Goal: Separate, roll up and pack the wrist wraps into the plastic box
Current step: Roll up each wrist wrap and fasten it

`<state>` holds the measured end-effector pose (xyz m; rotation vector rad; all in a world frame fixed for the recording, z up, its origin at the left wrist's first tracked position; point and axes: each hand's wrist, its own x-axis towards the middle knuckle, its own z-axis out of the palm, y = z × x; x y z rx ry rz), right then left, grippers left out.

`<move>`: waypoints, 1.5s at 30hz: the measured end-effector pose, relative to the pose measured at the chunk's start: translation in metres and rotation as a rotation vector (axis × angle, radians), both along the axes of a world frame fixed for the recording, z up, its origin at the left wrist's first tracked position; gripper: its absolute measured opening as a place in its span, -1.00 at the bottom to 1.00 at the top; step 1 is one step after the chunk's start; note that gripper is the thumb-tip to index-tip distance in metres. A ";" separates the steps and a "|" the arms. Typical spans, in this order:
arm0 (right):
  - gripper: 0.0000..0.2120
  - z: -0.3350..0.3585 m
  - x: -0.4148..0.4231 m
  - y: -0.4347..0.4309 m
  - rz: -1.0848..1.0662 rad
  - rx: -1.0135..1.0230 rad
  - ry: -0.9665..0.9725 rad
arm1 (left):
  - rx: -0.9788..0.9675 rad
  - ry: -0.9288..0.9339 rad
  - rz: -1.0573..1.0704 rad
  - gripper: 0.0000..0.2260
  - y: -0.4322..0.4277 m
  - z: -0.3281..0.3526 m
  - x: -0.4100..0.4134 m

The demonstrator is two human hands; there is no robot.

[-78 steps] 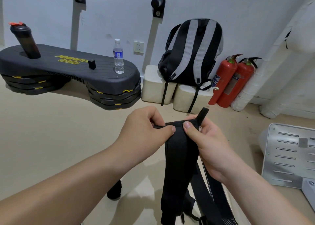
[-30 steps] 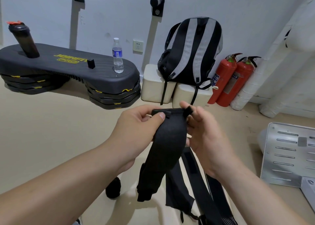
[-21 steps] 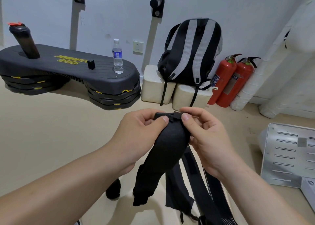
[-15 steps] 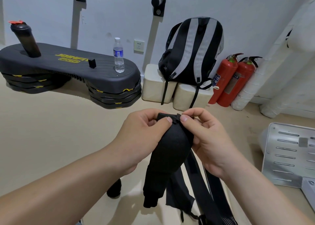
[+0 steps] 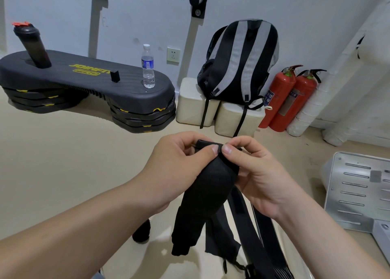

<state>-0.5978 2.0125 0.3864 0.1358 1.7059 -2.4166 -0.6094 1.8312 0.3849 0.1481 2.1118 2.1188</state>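
Between both thumbs: black wrist wrap [image 5: 211, 185], folded, dangling.

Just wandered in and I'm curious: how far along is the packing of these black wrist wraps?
Early on. Nothing looks packed; no box is clearly in view. The left hand and right hand pinch the top end of one wrist wrap, apparently starting its roll. Other straps hang below, unrolled.

Likely gym corner: stacked aerobic step platform [image 5: 84, 82], shaker bottle [image 5: 31, 44], fire extinguishers [image 5: 291, 97].
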 end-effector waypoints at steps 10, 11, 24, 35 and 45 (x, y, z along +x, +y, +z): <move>-0.63 -0.006 -0.003 0.004 0.044 0.065 -0.032 | -0.054 0.057 -0.105 -0.86 -0.004 0.002 -0.002; -0.64 -0.006 -0.003 0.004 0.041 0.085 -0.008 | -0.055 0.057 -0.109 -0.86 -0.005 0.002 -0.002; -0.78 -0.012 0.002 -0.004 -0.090 0.625 0.539 | 0.033 -0.282 -0.148 -0.69 0.001 0.005 -0.009; -0.86 -0.013 0.003 0.003 -0.059 0.635 0.557 | 0.063 -0.272 -0.303 -0.85 -0.010 0.003 -0.011; -0.58 -0.006 0.003 0.003 0.111 0.132 0.055 | -0.133 0.018 -0.164 -0.89 -0.008 0.004 -0.005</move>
